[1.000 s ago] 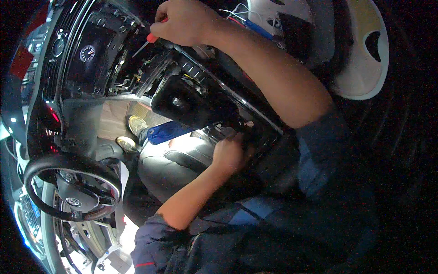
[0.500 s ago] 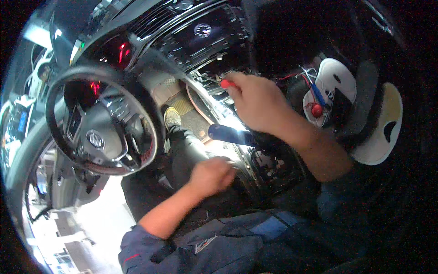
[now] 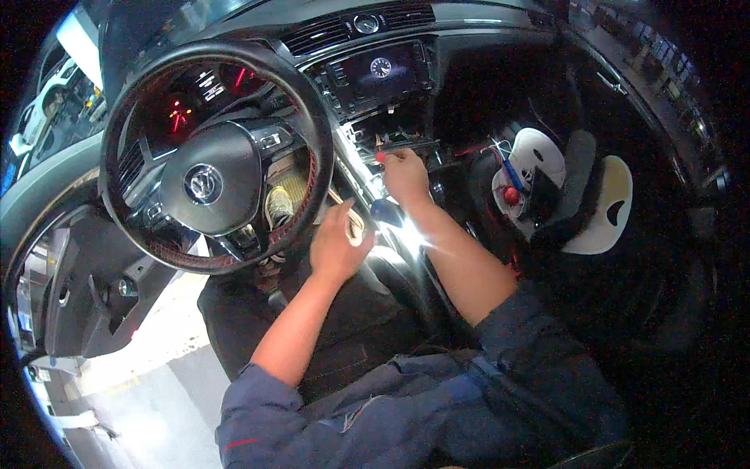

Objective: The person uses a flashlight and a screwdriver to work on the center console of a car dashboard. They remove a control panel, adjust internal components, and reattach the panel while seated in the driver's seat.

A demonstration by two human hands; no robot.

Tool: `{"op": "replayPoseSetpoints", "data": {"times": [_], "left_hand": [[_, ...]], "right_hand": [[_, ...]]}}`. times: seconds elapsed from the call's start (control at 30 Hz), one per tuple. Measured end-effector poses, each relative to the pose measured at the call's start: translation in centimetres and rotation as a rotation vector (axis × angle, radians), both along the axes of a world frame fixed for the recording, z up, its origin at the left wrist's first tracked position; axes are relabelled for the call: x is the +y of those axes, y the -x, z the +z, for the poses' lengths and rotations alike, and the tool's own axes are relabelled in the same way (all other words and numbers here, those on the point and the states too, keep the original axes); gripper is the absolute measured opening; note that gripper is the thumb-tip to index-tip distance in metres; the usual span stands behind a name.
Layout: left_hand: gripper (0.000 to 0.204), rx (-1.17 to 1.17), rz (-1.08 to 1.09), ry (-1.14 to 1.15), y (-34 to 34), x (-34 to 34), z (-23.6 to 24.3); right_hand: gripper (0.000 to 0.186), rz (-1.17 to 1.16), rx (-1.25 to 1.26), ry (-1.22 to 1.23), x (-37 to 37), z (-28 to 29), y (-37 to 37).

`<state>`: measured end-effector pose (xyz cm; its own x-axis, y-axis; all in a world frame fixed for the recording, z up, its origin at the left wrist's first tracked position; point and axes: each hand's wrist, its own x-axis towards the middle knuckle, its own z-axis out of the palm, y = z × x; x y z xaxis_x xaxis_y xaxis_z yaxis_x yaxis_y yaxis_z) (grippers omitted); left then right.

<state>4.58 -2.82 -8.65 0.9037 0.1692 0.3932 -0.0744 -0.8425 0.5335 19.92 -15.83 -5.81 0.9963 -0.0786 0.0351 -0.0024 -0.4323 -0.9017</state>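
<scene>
My right hand (image 3: 406,178) is closed on a small red-handled tool (image 3: 381,157), its thin shaft pointing into the opened centre console (image 3: 391,141) below the screen; its tip is hard to make out. It looks like a screwdriver. My left hand (image 3: 337,246) is beside the console's driver side, near the steering wheel rim, with fingers stretched out and thumb apart. A pale curved edge (image 3: 356,230) shows between thumb and fingers, and I cannot tell that it is held. Between my hands lies a dark blue work lamp (image 3: 383,209), and bright light glares off the console next to it.
The steering wheel (image 3: 205,184) stands to the left, before the lit instrument panel. The dash screen (image 3: 380,74) is above my right hand. On the right, white pads (image 3: 613,211) lie on dark seating, with a red ball (image 3: 512,195) and a blue wired piece. The driver's door (image 3: 101,289) is open.
The view has shifted, bringing more of the dashboard in. My left hand has moved forward toward the console and its fingers have spread. My right hand still grips the red-handled tool at the console.
</scene>
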Motion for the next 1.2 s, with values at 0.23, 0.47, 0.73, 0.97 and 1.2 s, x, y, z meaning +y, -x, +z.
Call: {"op": "replayPoseSetpoints", "data": {"times": [0.23, 0.47, 0.73, 0.97, 1.2], "left_hand": [[0.055, 0.146, -0.246, 0.263, -3.7, -2.3, -1.5], [0.05, 0.167, -0.435, 0.05, 1.1, -2.3, 0.0], [0.048, 0.161, -0.624, -0.126, 2.0, -3.0, -0.9], [0.041, 0.262, -0.565, -0.279, 2.0, -3.3, -0.6], [0.042, 0.295, -0.583, -0.298, 1.8, -3.4, -0.5]], "right_hand": [[0.035, -0.038, -0.037, -0.132, 0.6, -2.2, -1.0], [0.035, -0.085, 0.007, -0.236, 2.2, -4.6, -2.2], [0.032, -0.113, 0.089, -0.44, 3.4, -8.1, -4.3], [0.033, -0.066, 0.122, -0.503, 3.6, -9.3, -4.4], [0.029, -0.185, 0.116, -0.639, 4.9, -11.4, -5.4]]}}
